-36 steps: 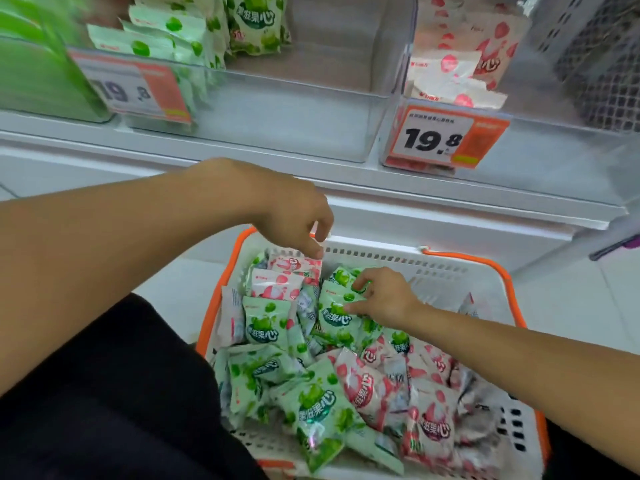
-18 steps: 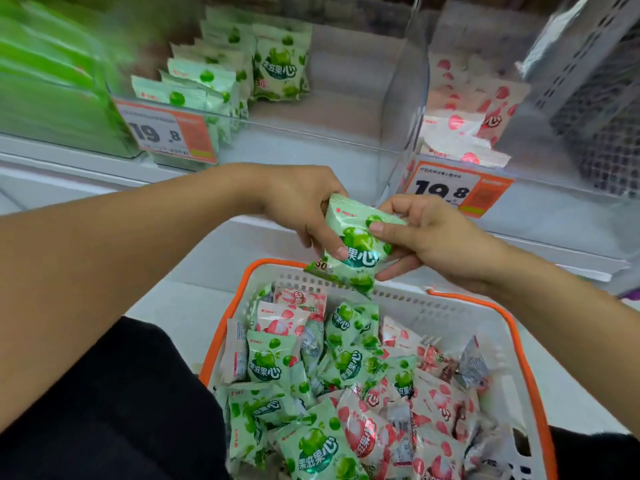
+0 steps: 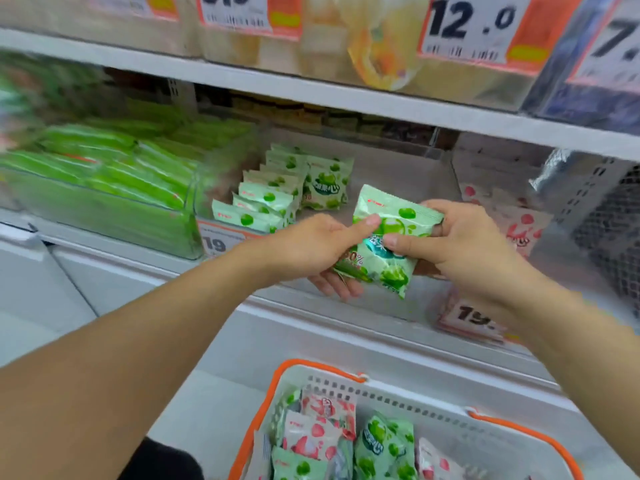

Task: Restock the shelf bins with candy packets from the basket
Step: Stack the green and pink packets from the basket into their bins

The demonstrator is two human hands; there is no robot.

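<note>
Both my hands hold one green candy packet (image 3: 388,244) in front of the clear middle shelf bin (image 3: 391,306). My left hand (image 3: 311,251) grips its lower left side, thumb on the front and fingers underneath. My right hand (image 3: 460,244) pinches its right edge, thumb across the front. Inside that bin, a row of matching green packets (image 3: 273,199) stands at the left. The white basket with an orange rim (image 3: 346,368) sits below, holding several green and pink packets (image 3: 346,441).
A bin of pink packets (image 3: 519,223) lies to the right, a bin of long green packs (image 3: 104,181) to the left. Orange price tags (image 3: 467,29) hang on the shelf above. A grey perforated panel (image 3: 606,216) stands at far right.
My hands lifted the green packet from above the basket up to the middle bin's front. The view tilted upward, so the upper shelf shows and the basket sits lower in frame.
</note>
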